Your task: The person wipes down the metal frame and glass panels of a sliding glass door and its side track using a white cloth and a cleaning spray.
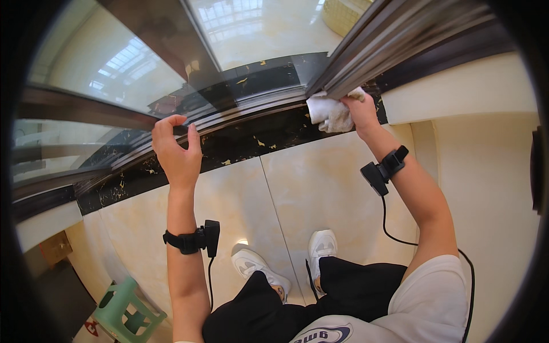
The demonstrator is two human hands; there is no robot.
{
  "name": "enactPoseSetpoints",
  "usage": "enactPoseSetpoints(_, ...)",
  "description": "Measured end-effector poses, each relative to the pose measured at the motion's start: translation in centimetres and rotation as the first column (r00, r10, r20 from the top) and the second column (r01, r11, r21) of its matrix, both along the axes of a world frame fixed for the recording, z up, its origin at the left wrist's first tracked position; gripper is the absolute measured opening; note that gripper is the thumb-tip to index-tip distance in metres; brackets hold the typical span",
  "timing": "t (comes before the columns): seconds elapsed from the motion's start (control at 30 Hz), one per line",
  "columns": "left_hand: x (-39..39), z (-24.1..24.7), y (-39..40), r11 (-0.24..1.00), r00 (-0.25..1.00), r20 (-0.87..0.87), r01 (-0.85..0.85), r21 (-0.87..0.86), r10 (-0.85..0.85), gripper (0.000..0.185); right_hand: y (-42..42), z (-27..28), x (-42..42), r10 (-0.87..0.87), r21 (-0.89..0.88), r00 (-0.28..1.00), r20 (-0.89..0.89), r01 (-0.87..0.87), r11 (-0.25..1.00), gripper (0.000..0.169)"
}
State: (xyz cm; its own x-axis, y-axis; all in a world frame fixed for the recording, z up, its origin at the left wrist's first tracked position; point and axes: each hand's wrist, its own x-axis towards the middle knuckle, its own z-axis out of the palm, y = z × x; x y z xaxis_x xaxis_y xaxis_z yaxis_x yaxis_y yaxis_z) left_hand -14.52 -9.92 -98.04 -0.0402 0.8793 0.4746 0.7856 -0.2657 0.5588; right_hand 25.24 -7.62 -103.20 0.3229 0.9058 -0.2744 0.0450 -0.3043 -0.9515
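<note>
My left hand (176, 148) curls its fingers and thumb around the dark edge of a glass sliding door's frame (94, 105). In my right hand (363, 112) is a crumpled white cloth (328, 112) with grey-brown smudges. The cloth presses against the foot of the dark metal door frame (343, 70), at the right end of the metal floor track (270, 97). Part of the cloth is hidden behind my fingers. Along the track runs a black stone threshold with gold veins (240, 143).
Cream floor tiles (240, 193) lie under my white shoes (322, 244). A green plastic stool (128, 311) stands at the lower left. Beyond the glass is a yellowish round object (345, 16). A pale wall ledge (454, 88) is on the right. Cables hang from both forearm straps.
</note>
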Motion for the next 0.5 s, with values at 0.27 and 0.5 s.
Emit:
enactPoseSetpoints(0.27,4.8,1.7,0.9,0.958,0.952,0.112,0.281,0.058,-0.286,0.013,0.9,-3.6,-5.0,-0.264,0.464,0.843,0.469,0.019,0.885,0.045)
enactPoseSetpoints(0.5,4.2,1.1,1.0,0.955,0.953,0.066,0.291,0.055,-0.295,0.012,1.5,-12.7,-5.3,-0.209,0.186,0.828,0.521,0.129,0.974,0.041)
